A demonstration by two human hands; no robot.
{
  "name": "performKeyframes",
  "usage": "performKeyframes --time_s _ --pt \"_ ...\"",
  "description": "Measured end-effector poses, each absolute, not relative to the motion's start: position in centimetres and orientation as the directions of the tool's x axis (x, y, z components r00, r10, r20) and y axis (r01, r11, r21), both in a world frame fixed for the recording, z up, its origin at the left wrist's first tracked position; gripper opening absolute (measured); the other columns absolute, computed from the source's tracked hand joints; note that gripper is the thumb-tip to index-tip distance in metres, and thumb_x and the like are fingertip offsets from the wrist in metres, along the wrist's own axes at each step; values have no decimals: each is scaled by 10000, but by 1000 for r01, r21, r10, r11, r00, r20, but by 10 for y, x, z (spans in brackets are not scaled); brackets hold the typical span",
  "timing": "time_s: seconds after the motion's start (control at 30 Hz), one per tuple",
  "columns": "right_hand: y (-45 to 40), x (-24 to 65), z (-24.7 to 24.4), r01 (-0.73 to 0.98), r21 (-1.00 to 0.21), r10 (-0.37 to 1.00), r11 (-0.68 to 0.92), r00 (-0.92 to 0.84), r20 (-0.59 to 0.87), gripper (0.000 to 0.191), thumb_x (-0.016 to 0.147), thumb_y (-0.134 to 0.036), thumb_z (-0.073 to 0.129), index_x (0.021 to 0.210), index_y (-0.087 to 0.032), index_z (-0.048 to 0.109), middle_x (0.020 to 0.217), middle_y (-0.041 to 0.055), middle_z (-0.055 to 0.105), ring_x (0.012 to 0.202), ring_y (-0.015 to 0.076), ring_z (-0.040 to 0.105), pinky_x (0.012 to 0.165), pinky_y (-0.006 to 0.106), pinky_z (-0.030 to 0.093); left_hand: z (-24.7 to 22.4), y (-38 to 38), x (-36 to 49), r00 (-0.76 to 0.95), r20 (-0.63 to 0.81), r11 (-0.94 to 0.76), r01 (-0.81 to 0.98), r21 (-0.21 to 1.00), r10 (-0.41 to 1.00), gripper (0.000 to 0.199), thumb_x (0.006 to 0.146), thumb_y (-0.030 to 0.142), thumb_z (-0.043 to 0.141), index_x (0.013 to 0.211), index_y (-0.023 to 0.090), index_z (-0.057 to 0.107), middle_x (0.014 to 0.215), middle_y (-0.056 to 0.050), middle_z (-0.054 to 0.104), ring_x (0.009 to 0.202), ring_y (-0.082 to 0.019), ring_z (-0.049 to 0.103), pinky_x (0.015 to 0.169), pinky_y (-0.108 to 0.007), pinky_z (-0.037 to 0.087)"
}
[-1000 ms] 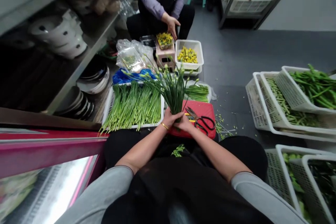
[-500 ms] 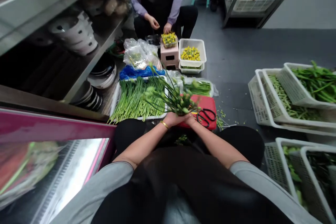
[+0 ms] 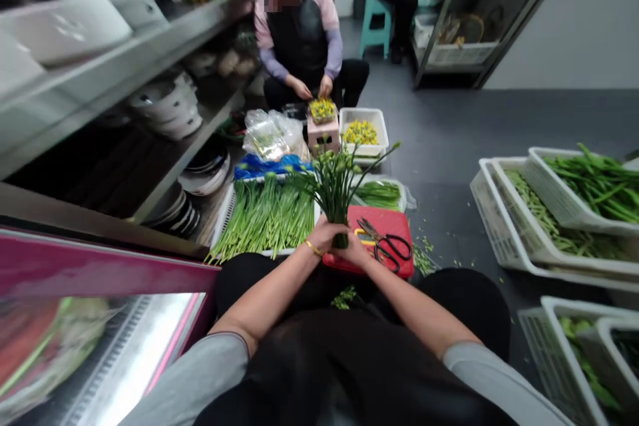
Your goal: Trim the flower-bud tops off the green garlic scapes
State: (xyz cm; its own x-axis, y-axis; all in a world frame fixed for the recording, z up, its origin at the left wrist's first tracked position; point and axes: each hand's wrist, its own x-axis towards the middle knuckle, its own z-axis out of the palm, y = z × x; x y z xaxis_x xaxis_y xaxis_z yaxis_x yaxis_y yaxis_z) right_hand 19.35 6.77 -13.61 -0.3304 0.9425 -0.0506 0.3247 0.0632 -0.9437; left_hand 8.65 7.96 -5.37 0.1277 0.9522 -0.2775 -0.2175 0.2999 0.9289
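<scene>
A bunch of flowering chives (image 3: 335,190) stands nearly upright between my hands, buds up and spread outward. My left hand (image 3: 328,234), below a yellow bangle, wraps round the stems from the left. From the right, my right hand (image 3: 355,251) closes against the lower stems; some of its fingers are hidden. Beneath and beside them is a red flat-topped surface (image 3: 357,214), where black-handled scissors (image 3: 398,247) lie to the right with something yellow. A white basket (image 3: 227,213) of long green stems (image 3: 272,213) sits to the left.
Facing me, a seated person (image 3: 304,33) handles a tub of yellow flowers (image 3: 322,110) on a pink stool (image 3: 319,136). White vegetable baskets (image 3: 486,213) stand right. A metal shelf (image 3: 150,40) with crockery runs along the left. Clippings (image 3: 424,256) litter the floor.
The chive bunch has gone from tilted toward the far side to nearly upright in my hands. My view has lifted, showing more of the person opposite.
</scene>
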Motion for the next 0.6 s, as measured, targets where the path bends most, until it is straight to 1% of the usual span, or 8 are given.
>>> performKeyframes --time_s 0.1,0.2,0.27,0.33,0.4,0.47,0.53,0.6 --pt "59 189 -113 272 -958 950 92 -312 3 393 627 -247 750 962 -180 556 873 40 642 792 187 593 724 359 524 -12 85 79 299 -287 366 -257 895 910 216 409 157 732 569 137 588 556 8 593 528 -114 527 546 -257 426" --pt "42 187 -87 144 -983 921 115 -387 51 284 643 -307 722 839 -201 545 770 25 627 696 171 585 647 332 514 25 80 68 467 -210 350 -238 906 859 269 394 148 761 619 123 616 581 -12 620 542 -125 559 557 -256 438" --pt "28 186 -73 -22 -999 848 33 -528 40 315 629 -392 742 774 -201 537 703 12 612 635 165 579 600 321 501 40 72 63 586 -140 329 -229 916 798 360 397 221 806 701 122 641 607 -31 639 565 -155 594 577 -275 460" --pt "15 185 -64 -176 -977 738 -119 -674 31 399 595 -466 771 775 -192 544 675 8 613 591 161 582 566 310 486 45 62 62 685 -56 317 -261 912 726 520 377 341 840 812 129 652 651 -59 663 612 -205 633 598 -311 485" --pt "6 183 -62 -257 -936 664 -241 -747 34 475 546 -498 804 785 -184 540 651 -1 604 561 153 581 555 296 478 43 54 65 718 32 306 -335 891 695 666 347 454 846 895 135 640 680 -78 675 643 -238 654 601 -328 495" --pt "2 181 -65 -258 -922 621 -289 -784 25 550 477 -542 826 766 -184 524 618 -19 573 546 141 569 568 295 483 37 45 70 714 70 302 -380 875 696 697 362 495 840 919 137 623 663 -71 669 595 -223 648 568 -314 491" --pt "3 180 -69 -197 -941 582 -274 -813 1 613 420 -612 816 749 -186 522 612 -25 553 555 143 567 596 315 498 32 38 77 680 55 283 -376 882 732 595 421 453 841 868 138 605 580 -35 635 475 -161 586 502 -270 463" --pt "8 184 -69 -116 -973 566 -201 -824 -18 614 422 -633 800 762 -183 558 661 -7 581 615 158 588 659 346 516 32 33 80 627 17 243 -327 913 779 459 476 381 838 769 136 583 484 5 571 386 -104 496 437 -224 410"
